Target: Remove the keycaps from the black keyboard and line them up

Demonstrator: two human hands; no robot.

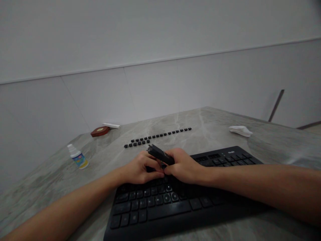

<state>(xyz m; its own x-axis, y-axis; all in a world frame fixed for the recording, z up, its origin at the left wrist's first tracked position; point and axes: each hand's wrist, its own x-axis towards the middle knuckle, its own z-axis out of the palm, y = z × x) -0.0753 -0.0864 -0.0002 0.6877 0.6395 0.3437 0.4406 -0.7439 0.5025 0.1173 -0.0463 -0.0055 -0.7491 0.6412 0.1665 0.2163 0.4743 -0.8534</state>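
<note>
A black keyboard (169, 209) lies in front of me, with both hands over its upper rows. Several keycaps are off it, leaving bare dark spots near the top. My right hand (187, 166) grips a black handheld tool (160, 154) whose pronged end points up and left. Close beside it, my left hand (142, 169) has its fingers curled and pinched together at the keys, meeting the right fingertips. Whatever lies between the left fingertips is too small and dark to make out. Beyond the hands, loose black keycaps (161, 135) stand in two rows on the table.
The grey marbled table (107, 167) runs back to a white wall (155, 90). At left stand a small spray bottle (79, 160) and a reddish-brown object (100, 131) beside a white bar (111, 126). A crumpled white cloth or tissue (240, 131) lies at right.
</note>
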